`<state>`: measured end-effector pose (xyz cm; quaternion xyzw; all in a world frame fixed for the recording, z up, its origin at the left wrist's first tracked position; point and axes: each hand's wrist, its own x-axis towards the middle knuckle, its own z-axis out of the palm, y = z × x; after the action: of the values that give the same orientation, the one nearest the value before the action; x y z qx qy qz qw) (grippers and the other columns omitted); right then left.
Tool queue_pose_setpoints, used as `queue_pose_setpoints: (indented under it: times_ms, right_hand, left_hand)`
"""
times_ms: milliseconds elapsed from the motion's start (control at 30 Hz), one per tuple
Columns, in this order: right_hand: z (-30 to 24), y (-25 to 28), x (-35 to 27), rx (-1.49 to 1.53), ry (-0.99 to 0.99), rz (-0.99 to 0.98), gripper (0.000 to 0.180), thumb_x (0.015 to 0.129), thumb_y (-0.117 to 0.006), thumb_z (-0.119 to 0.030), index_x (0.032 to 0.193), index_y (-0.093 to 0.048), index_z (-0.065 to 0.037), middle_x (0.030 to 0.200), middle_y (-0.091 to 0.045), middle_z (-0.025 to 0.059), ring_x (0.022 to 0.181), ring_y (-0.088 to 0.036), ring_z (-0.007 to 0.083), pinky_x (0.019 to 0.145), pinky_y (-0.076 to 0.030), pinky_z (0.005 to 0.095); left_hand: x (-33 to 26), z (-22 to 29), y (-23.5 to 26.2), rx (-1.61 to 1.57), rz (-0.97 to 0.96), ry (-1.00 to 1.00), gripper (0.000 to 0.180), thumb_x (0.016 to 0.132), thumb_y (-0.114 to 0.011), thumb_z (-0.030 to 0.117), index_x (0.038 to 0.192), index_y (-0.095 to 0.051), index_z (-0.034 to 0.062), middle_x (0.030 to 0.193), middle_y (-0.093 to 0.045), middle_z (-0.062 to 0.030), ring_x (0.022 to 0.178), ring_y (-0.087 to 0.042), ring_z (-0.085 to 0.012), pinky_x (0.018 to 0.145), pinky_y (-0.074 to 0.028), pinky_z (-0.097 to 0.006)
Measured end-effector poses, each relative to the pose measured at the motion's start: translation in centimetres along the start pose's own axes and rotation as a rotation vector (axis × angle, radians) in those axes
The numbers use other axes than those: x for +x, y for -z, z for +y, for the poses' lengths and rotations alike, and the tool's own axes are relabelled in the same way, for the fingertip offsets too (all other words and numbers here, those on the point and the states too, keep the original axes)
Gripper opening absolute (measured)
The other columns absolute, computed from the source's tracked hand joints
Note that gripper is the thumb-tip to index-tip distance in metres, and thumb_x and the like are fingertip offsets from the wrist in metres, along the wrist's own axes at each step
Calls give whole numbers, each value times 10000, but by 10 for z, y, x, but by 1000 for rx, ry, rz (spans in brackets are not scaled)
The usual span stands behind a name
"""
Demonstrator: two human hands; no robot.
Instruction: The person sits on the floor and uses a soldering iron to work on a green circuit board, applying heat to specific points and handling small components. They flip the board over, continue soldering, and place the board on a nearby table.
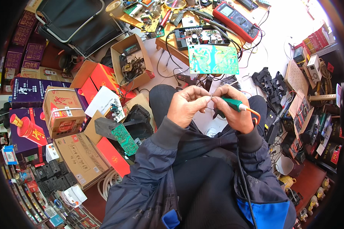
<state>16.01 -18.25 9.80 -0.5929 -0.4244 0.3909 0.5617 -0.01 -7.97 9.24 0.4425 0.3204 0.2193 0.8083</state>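
Above my lap, my two hands meet fingertip to fingertip. My left hand point(188, 105) is closed, thumb and forefinger pinched on something too small to make out. My right hand point(235, 113) is closed round a green-handled corded tool point(232, 103), its white end joined to an orange cord point(254, 112). The right thumb and forefinger also pinch at the spot where the left fingertips are. A dark pointed piece shows below the right fingers; whether it belongs to the tool I cannot tell. Beyond the hands, a green circuit board point(214, 60) sticks out over the workbench's near edge.
A red multimeter point(235, 21) lies on the cluttered wooden workbench point(179, 53), beside an open device point(200, 36). Cartons stand at the left, including an open box of scrap parts point(151, 68). Another circuit board point(125, 139) lies by my left forearm. Shelved gear point(313, 122) crowds the right.
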Motion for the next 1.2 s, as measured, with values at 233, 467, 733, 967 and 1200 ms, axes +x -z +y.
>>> queue_pose_setpoints:
  times_ms: [233,467,733,967,1200]
  right_hand:
    - [-3,1,0,-9,-8,-18,75,927,-693,-51,975,-652,-10,730,-595,-5,618,-520,42,541,-413,212]
    - [-11,6,1,24,36,103,217,903,-704,-32,1112,-669,14,851,-652,34,723,-601,83,640,-481,230]
    - [-16,75,-18,156,149,454,236,1000,-639,-227,1098,-643,-13,969,-674,70,869,-680,171,675,-491,238]
    - [-27,128,-37,501,247,649,360,1021,-606,-269,1255,-565,1,1151,-594,124,1064,-597,197,715,-472,252]
    - [-31,132,-34,492,305,700,368,962,-635,-115,1287,-528,21,1161,-583,138,926,-580,171,764,-475,280]
  left_hand:
    - [2,-2,1,16,-26,-41,119,927,-694,63,1023,-677,-6,833,-665,-39,715,-609,-100,693,-496,-245]
    - [21,30,28,46,231,-310,106,920,-690,96,973,-683,5,793,-670,-40,678,-619,-97,650,-503,-245]
    - [107,83,93,14,452,-316,140,871,-748,118,936,-700,3,656,-581,7,489,-498,-73,429,-374,-225]
    - [152,95,85,105,365,-365,153,873,-754,86,967,-712,-28,662,-607,-9,475,-487,-71,431,-369,-221]
    - [207,130,54,831,230,-414,245,827,-752,155,984,-755,-33,867,-728,-49,795,-644,-113,755,-493,-269]
